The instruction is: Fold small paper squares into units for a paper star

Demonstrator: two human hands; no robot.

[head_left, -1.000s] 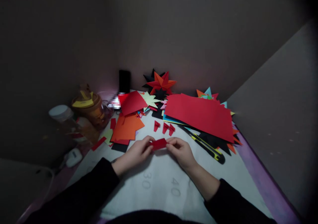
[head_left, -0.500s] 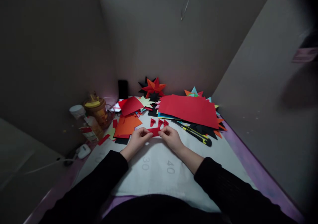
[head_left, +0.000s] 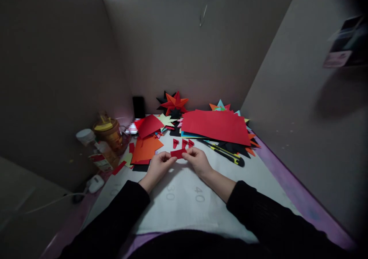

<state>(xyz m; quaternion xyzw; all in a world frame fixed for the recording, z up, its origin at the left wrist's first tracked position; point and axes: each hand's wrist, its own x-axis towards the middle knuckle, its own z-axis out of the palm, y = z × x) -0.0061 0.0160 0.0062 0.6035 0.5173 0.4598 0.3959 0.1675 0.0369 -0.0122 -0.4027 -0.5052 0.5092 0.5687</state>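
L hand pinching L end of small red paper strip, thumb vs. fingers; R hand pinching R end likewise. Strip stretched betw. the two, over white mat, just this side of 3 folded red pcs. Can't tell from where I stand if strip is creased. Blk/yel. cutter to R, along near edge of red sheets. Orange paper L of hands, approx. beside. Red/orange star at back, nr. wall.

One view from the person's head, forward and down over the white mat to the back wall.
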